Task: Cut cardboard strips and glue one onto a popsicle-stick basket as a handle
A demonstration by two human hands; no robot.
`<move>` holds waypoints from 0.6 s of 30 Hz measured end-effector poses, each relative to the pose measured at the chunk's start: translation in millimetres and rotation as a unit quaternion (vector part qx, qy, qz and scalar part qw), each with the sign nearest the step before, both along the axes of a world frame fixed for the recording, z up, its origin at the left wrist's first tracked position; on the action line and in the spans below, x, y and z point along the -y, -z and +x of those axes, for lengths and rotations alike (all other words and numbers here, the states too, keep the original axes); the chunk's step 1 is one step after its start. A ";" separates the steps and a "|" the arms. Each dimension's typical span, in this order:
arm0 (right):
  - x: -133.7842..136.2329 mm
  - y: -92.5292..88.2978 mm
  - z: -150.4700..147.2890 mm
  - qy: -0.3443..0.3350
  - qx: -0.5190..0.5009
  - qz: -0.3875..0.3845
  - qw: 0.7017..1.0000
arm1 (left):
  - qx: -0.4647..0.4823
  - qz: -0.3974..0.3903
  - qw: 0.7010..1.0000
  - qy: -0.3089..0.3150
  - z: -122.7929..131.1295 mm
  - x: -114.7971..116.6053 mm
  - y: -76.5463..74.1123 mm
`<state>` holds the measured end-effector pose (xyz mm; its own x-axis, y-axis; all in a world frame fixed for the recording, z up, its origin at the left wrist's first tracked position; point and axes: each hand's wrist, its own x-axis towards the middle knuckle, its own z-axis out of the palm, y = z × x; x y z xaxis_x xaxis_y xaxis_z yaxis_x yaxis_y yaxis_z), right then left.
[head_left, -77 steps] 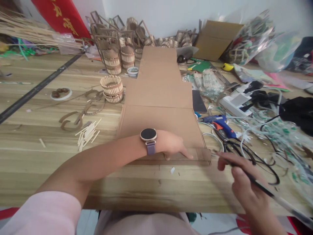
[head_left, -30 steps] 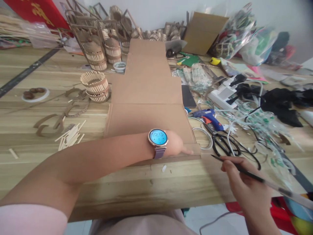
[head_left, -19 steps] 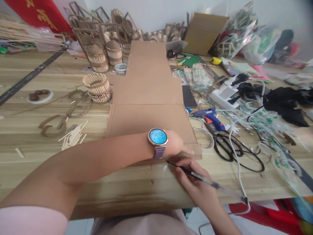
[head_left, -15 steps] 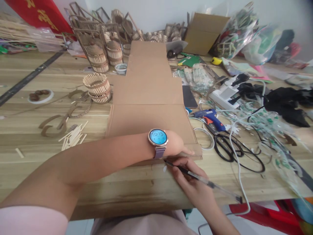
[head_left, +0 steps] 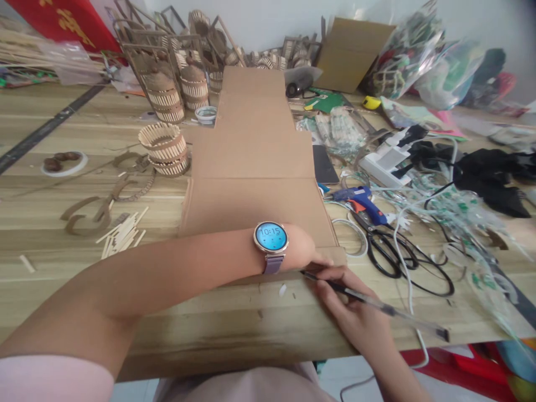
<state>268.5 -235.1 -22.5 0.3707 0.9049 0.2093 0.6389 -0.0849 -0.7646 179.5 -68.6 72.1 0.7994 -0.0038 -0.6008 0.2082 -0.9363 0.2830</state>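
Observation:
A long flattened cardboard sheet [head_left: 255,156] lies on the wooden table [head_left: 50,262], running away from me. My left hand [head_left: 304,251], with a blue-faced watch on its wrist, presses flat on a narrow strip at the sheet's near edge. My right hand [head_left: 355,315] is closed round a black pen [head_left: 368,301]. The pen's tip touches the near edge of the cardboard just beside my left fingers.
Black scissors [head_left: 385,248], a blue glue gun [head_left: 360,198] and tangled cables lie to the right. A white power strip [head_left: 383,159] and a phone [head_left: 324,164] sit beyond. Woven bamboo baskets [head_left: 163,148], loose sticks [head_left: 121,231] and cardboard offcuts occupy the left.
My right hand brought the pen in from the right to the cardboard's near edge, then slid it rightward along that edge. My left hand stayed pressed down.

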 end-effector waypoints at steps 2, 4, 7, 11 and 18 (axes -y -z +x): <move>7.3 0.2 18.8 0.028 0.027 -0.010 0.999 | -0.024 0.004 1.000 -0.005 1.2 0.8 -3.5; 16.7 1.8 39.6 0.070 0.064 -0.021 0.995 | -0.046 0.001 0.999 -0.020 1.7 1.0 -3.9; 31.1 3.2 66.0 0.147 0.130 -0.019 0.980 | -0.034 0.006 0.999 -0.001 -0.3 0.0 0.6; 40.8 -1.2 74.1 0.194 0.150 0.016 0.969 | -0.009 0.019 1.000 0.023 -3.2 -1.4 5.6; 24.8 0.5 23.8 0.066 0.047 0.015 0.997 | -0.007 0.016 1.000 0.021 1.4 -1.1 1.7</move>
<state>292.2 -259.8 -23.0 0.4636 0.8423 0.2748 0.6930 -0.1515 -0.7048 180.8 -67.5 70.4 0.7910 -0.0178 -0.6116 0.1716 -0.9530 0.2497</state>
